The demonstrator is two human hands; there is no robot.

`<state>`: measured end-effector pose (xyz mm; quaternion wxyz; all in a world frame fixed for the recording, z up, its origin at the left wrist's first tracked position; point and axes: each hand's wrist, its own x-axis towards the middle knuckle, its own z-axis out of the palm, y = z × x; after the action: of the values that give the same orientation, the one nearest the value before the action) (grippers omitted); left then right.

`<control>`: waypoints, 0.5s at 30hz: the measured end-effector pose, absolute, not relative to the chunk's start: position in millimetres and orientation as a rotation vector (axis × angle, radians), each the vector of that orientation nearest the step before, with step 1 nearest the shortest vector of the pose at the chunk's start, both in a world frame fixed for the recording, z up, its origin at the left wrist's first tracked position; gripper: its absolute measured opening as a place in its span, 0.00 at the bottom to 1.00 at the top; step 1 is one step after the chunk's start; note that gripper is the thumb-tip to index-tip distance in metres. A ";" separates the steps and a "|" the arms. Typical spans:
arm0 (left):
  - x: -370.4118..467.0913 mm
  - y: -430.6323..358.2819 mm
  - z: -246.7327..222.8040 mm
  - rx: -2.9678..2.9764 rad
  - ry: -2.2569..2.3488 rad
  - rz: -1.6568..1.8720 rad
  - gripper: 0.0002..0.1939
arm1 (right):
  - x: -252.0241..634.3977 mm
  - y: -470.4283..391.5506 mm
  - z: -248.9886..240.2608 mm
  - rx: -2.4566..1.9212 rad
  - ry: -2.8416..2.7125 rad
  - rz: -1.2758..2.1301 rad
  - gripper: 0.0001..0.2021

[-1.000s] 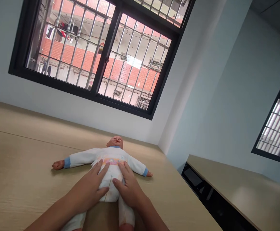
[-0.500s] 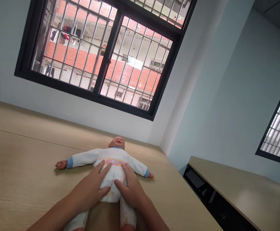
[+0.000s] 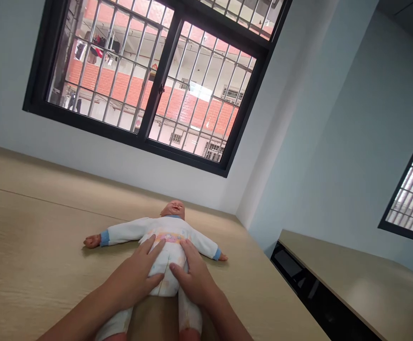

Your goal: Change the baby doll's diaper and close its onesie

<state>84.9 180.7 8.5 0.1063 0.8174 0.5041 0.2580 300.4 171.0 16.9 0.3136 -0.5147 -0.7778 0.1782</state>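
A baby doll (image 3: 173, 226) lies on its back on the wooden table, head away from me and arms spread out. It wears a white outfit with blue cuffs and collar, and a diaper (image 3: 169, 258) with a coloured front band wraps its hips. My left hand (image 3: 144, 267) rests on the left side of the diaper, fingers stretched out. On the diaper's right side lies my right hand (image 3: 194, 274), its fingers extended and the thumb pointing inward. The doll's legs reach toward me, partly covered by my forearms.
The light wooden table (image 3: 43, 227) runs up to the wall. Above it is a dark-framed window (image 3: 142, 142) with metal bars. A second table (image 3: 355, 270) with a black front stands at the right, beyond a gap.
Both hands stay on the diaper in nearly the same pose. The whole view has shifted very slightly.
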 end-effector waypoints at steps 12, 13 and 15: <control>84.7 183.0 6.1 2.427 1.484 0.782 0.40 | 300.0 170.8 19.1 -1.362 -2.057 0.452 0.37; 84.6 183.2 5.8 2.427 1.483 0.786 0.40 | 300.0 170.9 18.9 -1.360 -2.058 0.451 0.37; 84.4 183.5 5.4 2.427 1.484 0.779 0.41 | 300.0 171.1 18.5 -1.359 -2.056 0.448 0.37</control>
<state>84.4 183.5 5.4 0.0960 0.8191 0.5007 0.2630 300.0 171.1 18.5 0.3128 -0.5152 -0.7796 0.1699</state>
